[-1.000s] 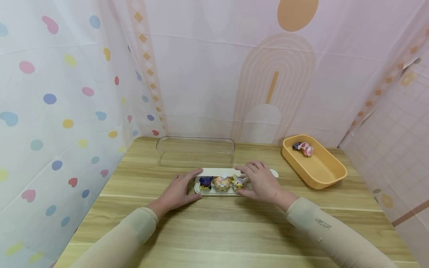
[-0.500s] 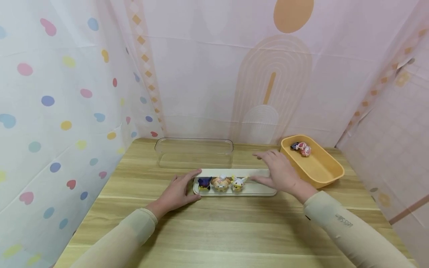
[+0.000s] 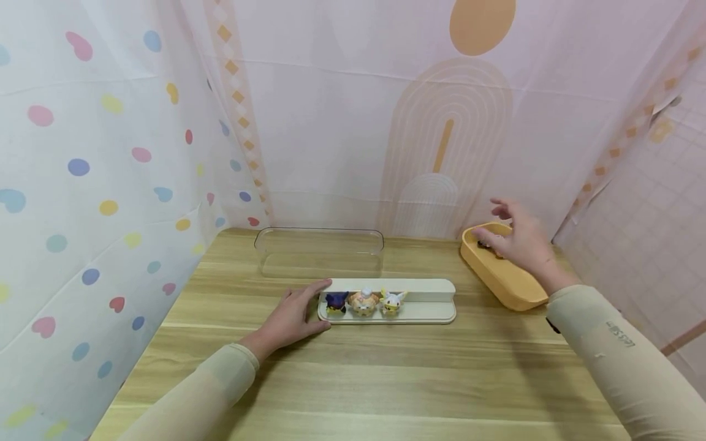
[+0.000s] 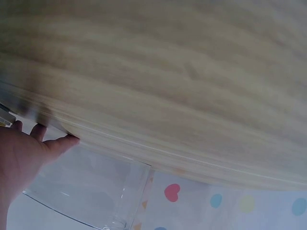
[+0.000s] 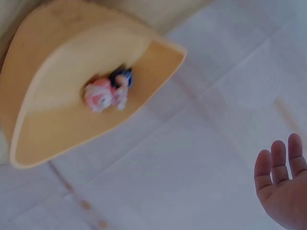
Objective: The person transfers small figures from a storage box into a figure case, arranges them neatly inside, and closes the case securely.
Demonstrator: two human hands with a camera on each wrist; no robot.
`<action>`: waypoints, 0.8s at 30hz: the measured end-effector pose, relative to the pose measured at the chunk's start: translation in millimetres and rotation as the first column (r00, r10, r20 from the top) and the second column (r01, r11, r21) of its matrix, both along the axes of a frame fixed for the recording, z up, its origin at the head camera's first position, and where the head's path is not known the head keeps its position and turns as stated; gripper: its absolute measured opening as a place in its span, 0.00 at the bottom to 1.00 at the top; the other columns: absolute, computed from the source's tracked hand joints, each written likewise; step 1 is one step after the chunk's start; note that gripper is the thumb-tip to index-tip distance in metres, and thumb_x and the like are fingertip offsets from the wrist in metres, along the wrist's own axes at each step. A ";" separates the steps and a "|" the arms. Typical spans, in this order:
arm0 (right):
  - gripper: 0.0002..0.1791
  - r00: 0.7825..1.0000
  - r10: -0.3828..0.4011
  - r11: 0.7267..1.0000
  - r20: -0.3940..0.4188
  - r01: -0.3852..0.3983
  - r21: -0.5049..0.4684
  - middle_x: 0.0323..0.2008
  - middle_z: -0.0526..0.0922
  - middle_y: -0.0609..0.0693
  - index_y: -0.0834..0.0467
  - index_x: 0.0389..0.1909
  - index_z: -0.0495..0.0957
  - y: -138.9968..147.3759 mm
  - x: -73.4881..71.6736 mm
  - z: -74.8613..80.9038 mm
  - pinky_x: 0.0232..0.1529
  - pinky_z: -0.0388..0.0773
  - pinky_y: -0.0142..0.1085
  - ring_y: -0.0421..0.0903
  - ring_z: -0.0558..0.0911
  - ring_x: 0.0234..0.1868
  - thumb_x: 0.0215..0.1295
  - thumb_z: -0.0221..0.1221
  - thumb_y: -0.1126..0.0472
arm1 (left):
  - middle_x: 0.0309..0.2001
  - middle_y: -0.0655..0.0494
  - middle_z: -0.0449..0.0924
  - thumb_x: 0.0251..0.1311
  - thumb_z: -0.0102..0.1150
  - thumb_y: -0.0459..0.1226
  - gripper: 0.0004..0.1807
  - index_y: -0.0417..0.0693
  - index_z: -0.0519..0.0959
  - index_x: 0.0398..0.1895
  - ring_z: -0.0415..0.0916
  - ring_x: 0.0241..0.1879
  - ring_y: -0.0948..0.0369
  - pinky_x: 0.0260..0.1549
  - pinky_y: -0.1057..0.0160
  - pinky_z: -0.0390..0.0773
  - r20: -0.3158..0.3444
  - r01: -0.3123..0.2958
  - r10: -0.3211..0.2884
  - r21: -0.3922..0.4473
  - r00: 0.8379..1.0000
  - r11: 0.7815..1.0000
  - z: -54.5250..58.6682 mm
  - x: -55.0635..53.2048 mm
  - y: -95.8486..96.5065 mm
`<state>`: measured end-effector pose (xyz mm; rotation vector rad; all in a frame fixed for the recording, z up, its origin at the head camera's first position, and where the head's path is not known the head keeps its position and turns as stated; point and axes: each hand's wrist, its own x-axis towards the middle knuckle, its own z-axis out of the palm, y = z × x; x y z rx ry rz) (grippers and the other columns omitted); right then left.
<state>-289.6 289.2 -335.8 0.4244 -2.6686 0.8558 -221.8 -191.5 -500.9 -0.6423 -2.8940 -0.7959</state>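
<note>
In the head view a cream stepped display base [image 3: 425,311] lies on the table. Lined up on its left half stand a dark purple figurine [image 3: 336,302], a tan one with a white top [image 3: 364,301] and a white-and-yellow one with pointed ears [image 3: 392,302]. My left hand [image 3: 292,312] grips the base's left end, thumb at the front corner and index finger at the back. My right hand [image 3: 521,242], fingers spread and holding nothing, hovers over the yellow bin [image 3: 504,291]. Inside the bin lie a pink-and-white figurine [image 5: 99,96] and a dark blue one [image 5: 123,75], partly covered by the hand in the head view.
Behind the base, a clear plastic cover [image 3: 318,252] stands on the wood-grain table [image 3: 375,380]. Patterned curtains [image 3: 331,122] rise right behind the table and along both sides.
My right hand has left the white-and-yellow figurine, which now stands on the base, and has moved right and away to over the yellow bin. My left hand has stayed at the base.
</note>
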 end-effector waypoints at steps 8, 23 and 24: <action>0.50 0.980 -0.158 0.968 0.119 0.178 -0.180 0.69 0.73 0.68 0.59 0.84 0.56 26.4 -20.1 11.9 0.65 0.73 0.61 0.66 0.74 0.67 0.75 0.59 0.33 | 0.75 0.48 0.76 0.60 0.79 0.51 0.52 0.62 0.60 0.84 0.77 0.71 0.43 0.74 0.21 0.55 -0.003 -0.004 0.004 0.002 1.000 1.000 -1.7 -1.1 -2.6; 0.47 0.915 -0.247 0.940 0.319 0.307 -0.152 0.73 0.67 0.74 0.64 0.84 0.51 37.3 -53.7 -5.3 0.71 0.70 0.65 0.71 0.70 0.71 0.79 0.52 0.37 | 0.77 0.50 0.73 0.61 0.78 0.52 0.52 0.63 0.59 0.85 0.76 0.73 0.46 0.75 0.22 0.55 0.009 -0.006 0.006 -0.001 1.000 1.000 0.6 3.8 -3.3; 0.46 0.912 -0.245 0.945 0.328 0.301 -0.131 0.73 0.67 0.75 0.66 0.83 0.52 38.2 -56.0 -7.9 0.71 0.70 0.65 0.72 0.70 0.71 0.80 0.52 0.39 | 0.78 0.50 0.73 0.61 0.78 0.53 0.52 0.63 0.59 0.85 0.75 0.73 0.46 0.75 0.23 0.55 0.012 -0.007 0.007 0.000 1.000 1.000 1.3 4.1 -3.5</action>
